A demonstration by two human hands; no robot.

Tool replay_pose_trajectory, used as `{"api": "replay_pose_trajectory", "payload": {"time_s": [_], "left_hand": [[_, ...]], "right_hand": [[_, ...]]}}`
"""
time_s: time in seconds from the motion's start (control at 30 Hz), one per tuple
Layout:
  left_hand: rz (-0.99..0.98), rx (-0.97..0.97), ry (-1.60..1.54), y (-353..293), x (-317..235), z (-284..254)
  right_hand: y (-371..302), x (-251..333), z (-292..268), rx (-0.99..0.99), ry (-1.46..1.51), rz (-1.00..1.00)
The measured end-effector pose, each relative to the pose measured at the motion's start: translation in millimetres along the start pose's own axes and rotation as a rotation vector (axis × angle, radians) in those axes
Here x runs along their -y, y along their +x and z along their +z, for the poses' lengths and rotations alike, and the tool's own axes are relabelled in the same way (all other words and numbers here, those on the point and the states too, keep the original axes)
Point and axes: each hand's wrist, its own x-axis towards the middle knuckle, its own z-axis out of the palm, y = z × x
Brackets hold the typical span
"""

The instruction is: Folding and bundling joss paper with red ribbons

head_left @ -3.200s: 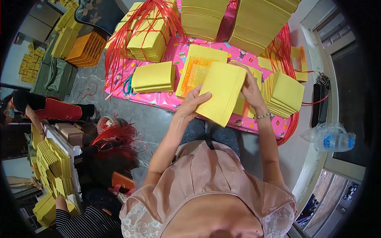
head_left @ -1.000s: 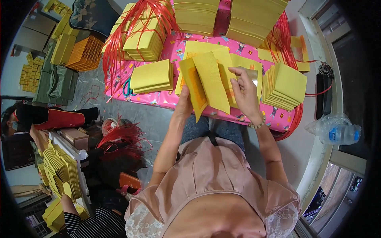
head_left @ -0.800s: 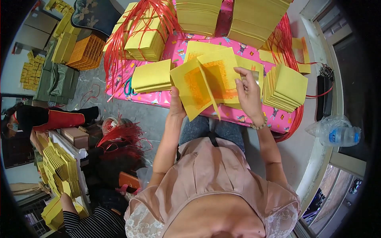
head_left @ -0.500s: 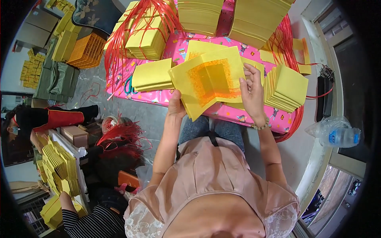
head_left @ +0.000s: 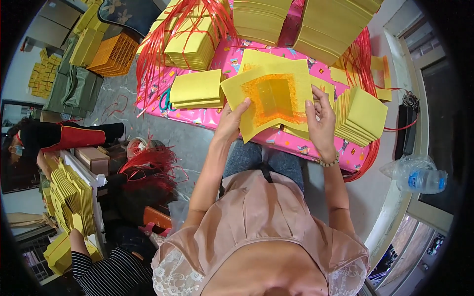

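Note:
Between my two hands is a yellow paper sheet with a shiny gold square inside a rough orange border, creased down its middle. My left hand pinches its left edge, thumb on top. At the right edge, my right hand holds the sheet between thumb and fingers; a beaded bracelet circles that wrist. More yellow sheets lie beneath and behind it on a pink patterned table cover. Left of the sheet lies a small stack of folded yellow papers; on the right, a fanned stack of folded papers.
Tall yellow paper stacks stand at the table's back. Red plastic strands drape over bundles at back left. Teal-handled scissors lie near the left edge. A plastic bottle is at right. Another person in striped sleeves handles yellow papers at lower left.
My left hand has moved up and right, its thumb now over the sheet's left part. The sheet has opened a little flatter. The view has shifted slightly.

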Motion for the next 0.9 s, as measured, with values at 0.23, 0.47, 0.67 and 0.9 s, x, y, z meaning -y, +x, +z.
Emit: {"api": "replay_pose_trajectory", "payload": {"time_s": [0.23, 0.47, 0.67, 0.9], "left_hand": [[0.086, -0.027, 0.075, -0.1, 10.4, 22.6], [0.13, 0.012, 0.078, 0.3, 27.4, 35.8], [0.111, 0.087, -0.194, -5.7, 11.5, 53.9], [0.061, 0.182, -0.151, -3.3, 21.5, 45.3]], "right_hand": [[-14.8, 25.9, 24.3, 0.045, -0.267, -0.212], [-22.4, 26.8, 49.4, 0.077, -0.521, -0.514], [-23.4, 27.1, 50.1, 0.106, -0.548, -0.511], [-25.1, 28.2, 50.3, 0.126, -0.592, -0.498]]}}
